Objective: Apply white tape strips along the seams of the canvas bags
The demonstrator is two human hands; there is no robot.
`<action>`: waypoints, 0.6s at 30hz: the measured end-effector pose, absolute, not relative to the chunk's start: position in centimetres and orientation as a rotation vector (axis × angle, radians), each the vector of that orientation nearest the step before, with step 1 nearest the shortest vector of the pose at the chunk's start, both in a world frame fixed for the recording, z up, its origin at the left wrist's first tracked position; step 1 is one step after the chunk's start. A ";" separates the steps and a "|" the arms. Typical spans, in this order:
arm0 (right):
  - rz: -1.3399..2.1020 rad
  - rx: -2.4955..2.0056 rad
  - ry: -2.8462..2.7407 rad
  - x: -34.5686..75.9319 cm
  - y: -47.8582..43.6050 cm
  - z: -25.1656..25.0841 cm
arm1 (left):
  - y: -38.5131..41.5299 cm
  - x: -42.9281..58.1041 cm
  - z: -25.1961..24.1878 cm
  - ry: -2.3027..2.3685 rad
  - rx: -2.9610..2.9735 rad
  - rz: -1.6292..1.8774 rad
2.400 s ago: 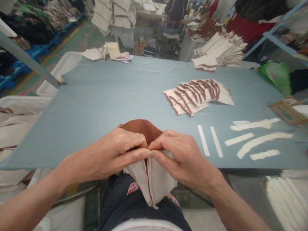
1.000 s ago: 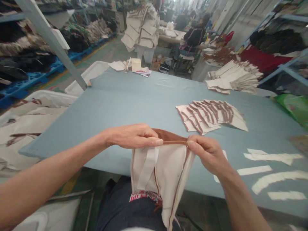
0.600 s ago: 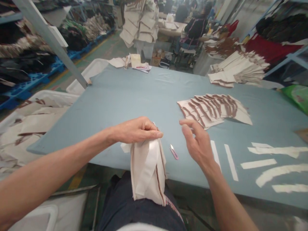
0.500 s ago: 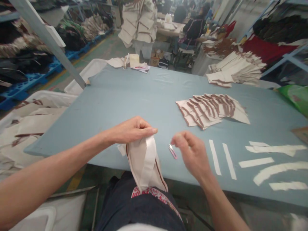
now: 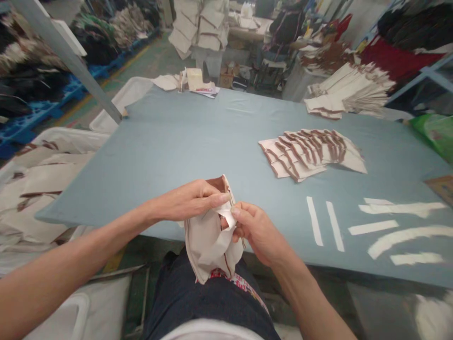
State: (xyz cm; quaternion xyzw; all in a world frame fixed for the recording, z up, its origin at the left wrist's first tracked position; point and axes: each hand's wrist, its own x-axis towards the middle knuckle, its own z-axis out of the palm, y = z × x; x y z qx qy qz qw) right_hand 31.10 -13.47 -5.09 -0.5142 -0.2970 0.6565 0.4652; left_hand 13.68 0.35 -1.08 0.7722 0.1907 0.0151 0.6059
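Note:
A cream cloth piece [image 5: 201, 236] with brown edging hangs over my lap at the table's front edge. My left hand [image 5: 198, 200] is closed on its upper part, thumb on top. A white strip [image 5: 216, 248] runs down the front of the cloth. My right hand [image 5: 256, 231] is closed at the right side, pinching the upper end of this strip close to my left thumb. The fingertips of the right hand are partly hidden by the cloth. The small pink-handled thread snips are out of sight; whether the right hand covers or holds them I cannot tell.
On the blue-covered table [image 5: 170, 137] lie an overlapping row of cream pieces with brown edging [image 5: 307, 153] and several white strips [image 5: 334, 225]. A fanned cream stack [image 5: 350, 92] is at the back right. A white bin [image 5: 76, 137] of cloth pieces stands left.
My right hand has come left from above the table to the cloth and pinched the white strip. The cloth's brown-lined top edge now shows. The snips have gone from view.

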 end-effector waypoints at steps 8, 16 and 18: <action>1.720 -1.107 -0.675 30.9 -13.4 -5.9 | -2.7 12.6 -1.4 0.560 2.267 0.086; 1.657 -1.202 -0.680 30.3 -12.8 -6.4 | -4.1 12.9 -5.4 0.802 2.419 0.339; 1.641 -1.215 -0.680 30.2 -12.4 -6.8 | -4.0 12.6 -5.8 0.799 2.414 0.375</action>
